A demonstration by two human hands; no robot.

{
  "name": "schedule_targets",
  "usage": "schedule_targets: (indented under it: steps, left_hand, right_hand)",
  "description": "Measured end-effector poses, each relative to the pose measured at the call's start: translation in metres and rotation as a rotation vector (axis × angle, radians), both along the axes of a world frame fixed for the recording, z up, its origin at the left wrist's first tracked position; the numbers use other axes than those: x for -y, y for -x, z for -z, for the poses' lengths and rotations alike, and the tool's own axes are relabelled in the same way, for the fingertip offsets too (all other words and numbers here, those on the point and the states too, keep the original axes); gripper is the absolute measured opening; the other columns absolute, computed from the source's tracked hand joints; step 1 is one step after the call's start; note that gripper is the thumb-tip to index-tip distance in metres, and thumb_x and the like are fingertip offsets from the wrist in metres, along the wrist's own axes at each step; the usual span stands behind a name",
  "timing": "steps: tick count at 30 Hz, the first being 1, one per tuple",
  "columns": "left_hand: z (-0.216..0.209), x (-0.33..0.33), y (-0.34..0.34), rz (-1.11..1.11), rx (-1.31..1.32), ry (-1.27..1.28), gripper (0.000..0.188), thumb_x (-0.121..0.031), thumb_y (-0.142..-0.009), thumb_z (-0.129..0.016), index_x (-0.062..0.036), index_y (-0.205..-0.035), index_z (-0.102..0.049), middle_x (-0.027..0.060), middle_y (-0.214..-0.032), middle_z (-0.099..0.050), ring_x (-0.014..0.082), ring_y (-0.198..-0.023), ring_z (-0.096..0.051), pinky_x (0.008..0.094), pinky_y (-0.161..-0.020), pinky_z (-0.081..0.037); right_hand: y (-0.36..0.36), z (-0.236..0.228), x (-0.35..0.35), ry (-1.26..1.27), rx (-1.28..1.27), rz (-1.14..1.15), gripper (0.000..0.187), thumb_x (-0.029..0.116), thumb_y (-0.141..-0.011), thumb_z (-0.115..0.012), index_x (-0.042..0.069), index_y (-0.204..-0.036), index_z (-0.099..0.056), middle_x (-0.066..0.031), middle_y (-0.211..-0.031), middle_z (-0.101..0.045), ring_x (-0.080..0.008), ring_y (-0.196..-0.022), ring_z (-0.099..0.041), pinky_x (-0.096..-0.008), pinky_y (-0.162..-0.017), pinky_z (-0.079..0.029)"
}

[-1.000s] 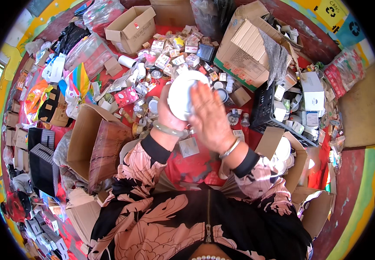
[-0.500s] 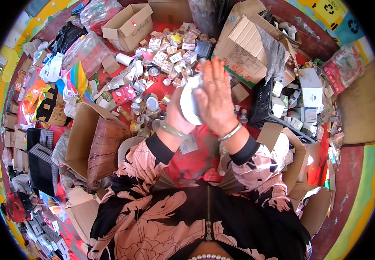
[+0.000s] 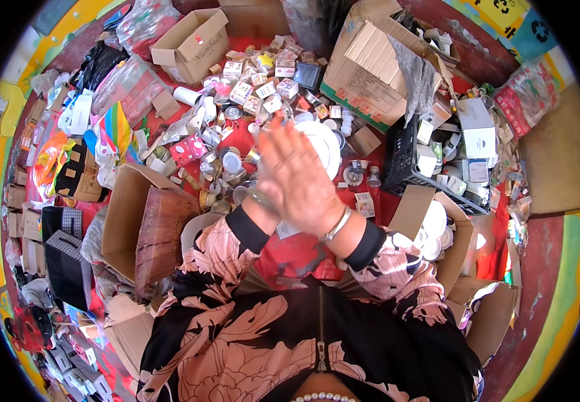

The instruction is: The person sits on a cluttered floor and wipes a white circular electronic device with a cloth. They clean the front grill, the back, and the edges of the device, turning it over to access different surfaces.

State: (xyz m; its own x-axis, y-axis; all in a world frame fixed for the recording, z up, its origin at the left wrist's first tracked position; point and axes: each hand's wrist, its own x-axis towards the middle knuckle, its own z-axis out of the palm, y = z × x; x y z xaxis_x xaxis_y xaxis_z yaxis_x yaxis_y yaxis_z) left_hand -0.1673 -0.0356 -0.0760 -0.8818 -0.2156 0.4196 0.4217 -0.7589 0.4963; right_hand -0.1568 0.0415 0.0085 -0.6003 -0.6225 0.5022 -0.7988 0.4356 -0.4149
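A white round plate-like disc [image 3: 327, 149] shows just beyond and to the right of my joined hands, its flat face turned up toward me. My right hand [image 3: 301, 175] lies across the front with fingers stretched out and close together, slightly smeared by motion. It overlaps the near left part of the disc. Behind it is my left hand [image 3: 270, 179], mostly covered; its palm side and wrist with a pale bangle show, but its fingers are hidden. The disc appears to rest in that left hand. Under the hands lie small jars, lids and little boxes.
A heap of small printed boxes [image 3: 263, 94] lies ahead on red cloth. An open carton [image 3: 193, 47] stands behind it, a large carton [image 3: 367, 74] right of it. A black crate [image 3: 404, 164] holds boxes at right. Open cartons [image 3: 126, 224] flank my lap.
The disc has turned from nearly edge-on between my palms to showing its face. My right hand has slid left and nearer, across my left hand.
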Motion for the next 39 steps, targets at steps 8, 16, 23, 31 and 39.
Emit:
schedule_targets:
  steps: [8, 16, 23, 31, 39]
  left_hand:
    - [-0.025, 0.042, 0.021, 0.504, 0.338, -0.422, 0.049, -0.033, -0.094, -0.03, 0.0005, -0.127, -0.045, 0.0183, -0.124, -0.053, 0.0319, -0.114, -0.052, 0.0437, -0.098, -0.042]
    - [-0.026, 0.047, 0.009, 0.49, 0.265, -0.191, 0.049, -0.039, -0.094, -0.034, -0.0016, -0.124, -0.048, 0.0148, -0.118, -0.056, 0.0303, -0.107, -0.055, 0.042, -0.093, -0.046]
    - [-0.021, -0.004, 0.007, 0.015, 0.29, -0.181, 0.045, -0.036, -0.095, -0.035, -0.0035, -0.124, -0.049, 0.0094, -0.123, -0.055, 0.023, -0.113, -0.052, 0.036, -0.097, -0.041]
    - [-0.046, 0.026, 0.014, 0.353, 0.516, -0.274, 0.04, -0.03, -0.094, -0.037, -0.0027, -0.118, -0.053, 0.011, -0.111, -0.06, 0.0241, -0.102, -0.058, 0.0369, -0.092, -0.045]
    - [-0.002, 0.019, -0.018, 0.231, 0.29, -0.545, 0.043, -0.032, -0.094, -0.035, -0.0028, -0.124, -0.049, 0.0127, -0.115, -0.058, 0.0247, -0.104, -0.057, 0.037, -0.093, -0.045]
  right_hand:
    - [0.041, 0.029, -0.031, 0.068, -0.013, 0.302, 0.054, 0.022, -0.089, -0.046, 0.006, -0.139, -0.033, -0.0212, -0.144, -0.028, -0.0355, -0.133, -0.027, -0.0459, -0.11, -0.018]
    - [0.0, 0.024, -0.013, -0.169, -0.06, 0.064, 0.054, 0.024, -0.089, -0.046, 0.004, -0.138, -0.034, -0.019, -0.144, -0.029, -0.0329, -0.134, -0.028, -0.0454, -0.109, -0.021]
    - [0.01, 0.009, -0.001, 0.061, -0.057, 0.086, 0.055, 0.026, -0.089, -0.045, -0.001, -0.136, -0.034, -0.0255, -0.142, -0.027, -0.0392, -0.133, -0.025, -0.0471, -0.11, -0.018]
    - [0.036, 0.025, -0.035, -0.025, -0.026, 0.24, 0.056, 0.022, -0.087, -0.049, 0.0, -0.136, -0.034, -0.0225, -0.141, -0.031, -0.0355, -0.133, -0.028, -0.0458, -0.109, -0.021]
    - [-0.008, 0.021, -0.011, -0.103, -0.061, -0.088, 0.064, 0.02, -0.08, -0.058, 0.002, -0.136, -0.035, -0.0187, -0.143, -0.03, -0.0317, -0.133, -0.029, -0.0421, -0.11, -0.022]
